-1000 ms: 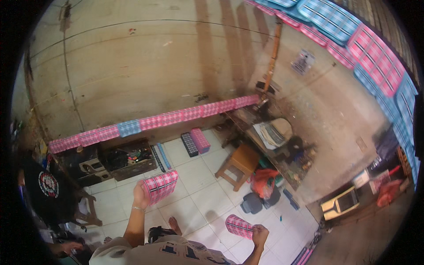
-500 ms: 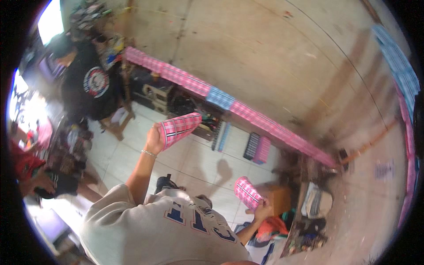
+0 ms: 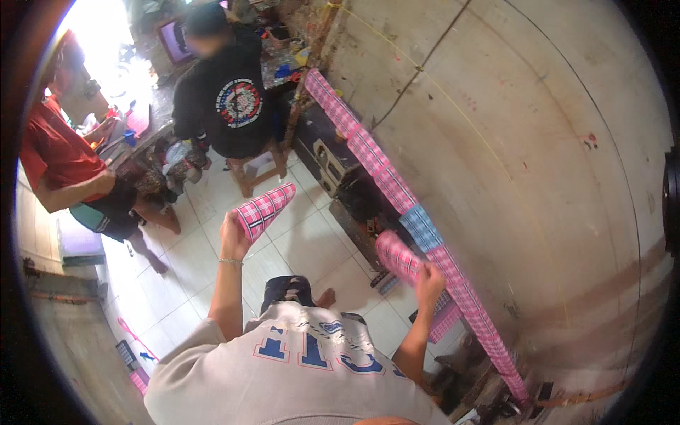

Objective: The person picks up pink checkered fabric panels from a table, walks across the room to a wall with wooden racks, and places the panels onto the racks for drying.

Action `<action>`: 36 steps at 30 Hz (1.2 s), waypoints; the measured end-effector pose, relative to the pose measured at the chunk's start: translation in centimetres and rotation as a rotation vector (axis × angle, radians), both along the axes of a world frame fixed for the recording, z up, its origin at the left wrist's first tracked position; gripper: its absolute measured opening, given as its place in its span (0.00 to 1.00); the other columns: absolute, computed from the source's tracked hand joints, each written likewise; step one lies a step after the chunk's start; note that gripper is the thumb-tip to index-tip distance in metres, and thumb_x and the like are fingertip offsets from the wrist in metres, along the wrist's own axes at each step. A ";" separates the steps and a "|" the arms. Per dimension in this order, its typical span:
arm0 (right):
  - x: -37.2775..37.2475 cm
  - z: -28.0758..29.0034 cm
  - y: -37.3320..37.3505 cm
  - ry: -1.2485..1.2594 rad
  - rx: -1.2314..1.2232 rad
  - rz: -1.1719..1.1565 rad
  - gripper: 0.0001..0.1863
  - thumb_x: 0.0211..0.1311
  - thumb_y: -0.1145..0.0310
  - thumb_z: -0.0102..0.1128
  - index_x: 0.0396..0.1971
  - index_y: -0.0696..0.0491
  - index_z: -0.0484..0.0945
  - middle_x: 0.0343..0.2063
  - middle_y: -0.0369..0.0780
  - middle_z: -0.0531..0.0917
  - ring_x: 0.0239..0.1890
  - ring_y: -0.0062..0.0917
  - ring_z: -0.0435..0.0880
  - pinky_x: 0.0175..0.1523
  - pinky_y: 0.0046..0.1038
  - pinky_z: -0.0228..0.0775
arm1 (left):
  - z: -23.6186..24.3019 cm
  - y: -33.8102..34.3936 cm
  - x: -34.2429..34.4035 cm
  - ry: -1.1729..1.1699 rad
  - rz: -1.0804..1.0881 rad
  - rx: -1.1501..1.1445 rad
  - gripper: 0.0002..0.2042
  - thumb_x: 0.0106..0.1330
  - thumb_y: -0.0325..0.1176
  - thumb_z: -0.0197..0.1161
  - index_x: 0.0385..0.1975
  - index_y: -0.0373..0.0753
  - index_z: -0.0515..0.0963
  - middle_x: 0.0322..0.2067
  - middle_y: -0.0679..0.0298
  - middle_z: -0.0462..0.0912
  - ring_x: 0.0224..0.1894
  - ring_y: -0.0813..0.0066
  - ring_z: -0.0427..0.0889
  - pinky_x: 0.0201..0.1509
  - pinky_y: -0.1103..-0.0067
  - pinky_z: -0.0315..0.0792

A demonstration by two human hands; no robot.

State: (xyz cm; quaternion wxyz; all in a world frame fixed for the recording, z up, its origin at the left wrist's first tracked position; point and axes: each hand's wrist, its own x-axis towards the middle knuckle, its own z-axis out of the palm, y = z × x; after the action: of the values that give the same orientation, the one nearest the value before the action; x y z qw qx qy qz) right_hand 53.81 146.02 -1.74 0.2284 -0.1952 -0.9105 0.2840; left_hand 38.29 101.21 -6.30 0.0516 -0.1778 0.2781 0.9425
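Note:
My left hand [image 3: 232, 237] is closed on the near end of a pink plaid sole-shaped piece [image 3: 265, 211], which has white and dark lines. The piece points up and away to the right, above the tiled floor. In my right hand [image 3: 430, 285] is a second pink plaid sole-shaped piece [image 3: 397, 256], slightly blurred, gripped at its right end. It is held out in front of a long row of pink plaid pieces [image 3: 464, 290] along the wall, with a blue plaid section [image 3: 422, 228] in it. The fingertips are partly hidden behind both pieces.
A person in a black shirt [image 3: 227, 85] sits on a wooden stool [image 3: 255, 170] at a cluttered bench. Another person in a red shirt [image 3: 60, 145] is at the far left. A dark low shelf [image 3: 340, 212] runs beneath the row. Plaid stacks [image 3: 446, 322] sit near the wall.
The view has turned left, bringing both people further in. My right hand has come up and forward with its piece, toward the row by the wall. The left hand still holds its piece.

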 end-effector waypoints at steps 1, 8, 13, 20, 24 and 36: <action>-3.4 1.0 0.2 -0.031 0.012 0.040 0.09 0.55 0.68 0.57 0.26 0.60 0.78 0.18 0.46 0.79 0.21 0.31 0.79 0.28 0.30 0.67 | 0.1 -0.5 0.1 -0.003 0.047 0.011 0.12 0.62 0.34 0.45 0.38 0.32 0.70 0.43 0.54 0.75 0.46 0.61 0.75 0.54 0.66 0.68; -25.8 12.6 -1.3 0.417 -0.025 0.153 0.13 0.58 0.67 0.56 0.35 0.62 0.79 0.29 0.48 0.82 0.30 0.29 0.83 0.37 0.27 0.72 | -0.4 -2.9 -1.6 0.054 0.210 0.008 0.16 0.65 0.37 0.40 0.42 0.32 0.69 0.44 0.55 0.75 0.50 0.61 0.72 0.57 0.65 0.64; -40.5 17.3 -3.9 0.800 -0.047 0.228 0.12 0.57 0.70 0.57 0.35 0.63 0.79 0.29 0.46 0.83 0.30 0.26 0.82 0.37 0.25 0.72 | -1.7 -5.4 -7.5 0.029 0.252 0.041 0.19 0.64 0.38 0.39 0.46 0.31 0.67 0.49 0.52 0.72 0.52 0.59 0.70 0.58 0.65 0.64; -58.3 13.4 -6.7 0.669 -0.268 -0.004 0.12 0.53 0.70 0.58 0.35 0.64 0.79 0.32 0.45 0.83 0.34 0.29 0.82 0.42 0.26 0.70 | -1.4 -7.5 -13.4 0.027 0.316 0.064 0.22 0.63 0.38 0.39 0.52 0.29 0.63 0.52 0.51 0.69 0.55 0.57 0.68 0.59 0.63 0.63; -65.0 11.0 -7.9 0.597 -0.352 -0.064 0.13 0.54 0.71 0.56 0.35 0.64 0.78 0.37 0.49 0.81 0.37 0.34 0.81 0.44 0.28 0.70 | -1.2 -8.6 -15.4 0.063 0.313 0.010 0.23 0.63 0.39 0.38 0.52 0.29 0.63 0.53 0.52 0.68 0.55 0.58 0.68 0.60 0.63 0.62; -73.4 11.4 -12.2 0.773 -0.387 -0.072 0.16 0.55 0.71 0.54 0.40 0.66 0.76 0.35 0.52 0.81 0.39 0.38 0.81 0.43 0.31 0.72 | -0.5 -4.6 -17.9 0.048 0.434 0.012 0.22 0.62 0.38 0.39 0.52 0.29 0.63 0.51 0.50 0.70 0.53 0.56 0.71 0.57 0.62 0.66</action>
State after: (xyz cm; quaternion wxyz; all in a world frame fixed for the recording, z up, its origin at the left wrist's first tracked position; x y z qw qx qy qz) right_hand -19.57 133.83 9.64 0.5217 -0.1453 -0.6805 0.4937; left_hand 20.39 96.63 -6.84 -0.1582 -0.2105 0.2290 0.9371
